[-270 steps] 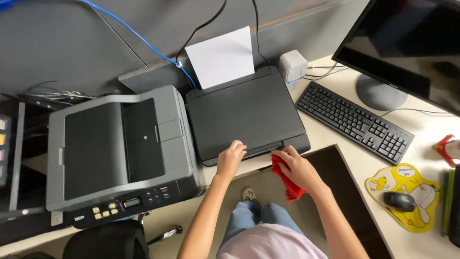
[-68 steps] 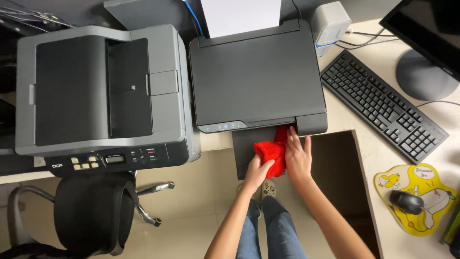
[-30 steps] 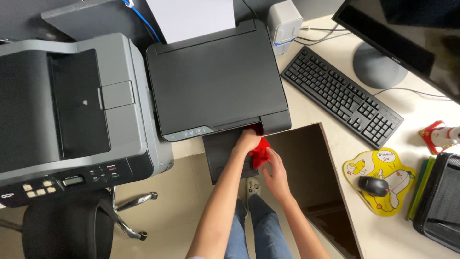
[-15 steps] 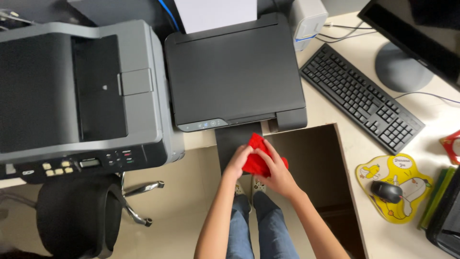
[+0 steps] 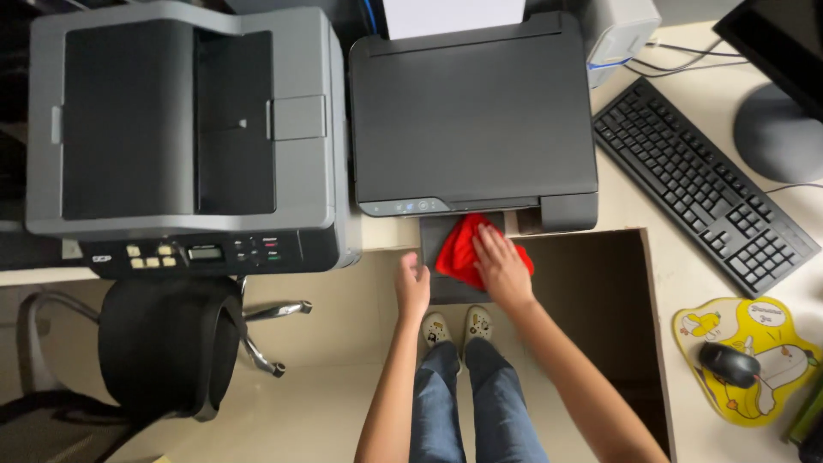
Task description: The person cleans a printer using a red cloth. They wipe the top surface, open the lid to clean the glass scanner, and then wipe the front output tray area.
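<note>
While my right hand (image 5: 501, 270) presses the red cloth (image 5: 463, 251) flat on the black printer's (image 5: 474, 116) pulled-out tray (image 5: 454, 291), wiping looks underway, its near edge apparently unwiped; my left hand (image 5: 413, 287), fingers loosely spread, steadies its left edge.

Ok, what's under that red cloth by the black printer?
The red cloth lies on the black printer's pulled-out tray, with the right hand pressed on top. The tray surface beneath the cloth is covered, so nothing more can be seen there.

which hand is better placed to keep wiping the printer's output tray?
Right. The right hand lies flat on the red cloth, which is on the tray of the black printer. The left hand is open at the tray's left edge, off the cloth.
</note>
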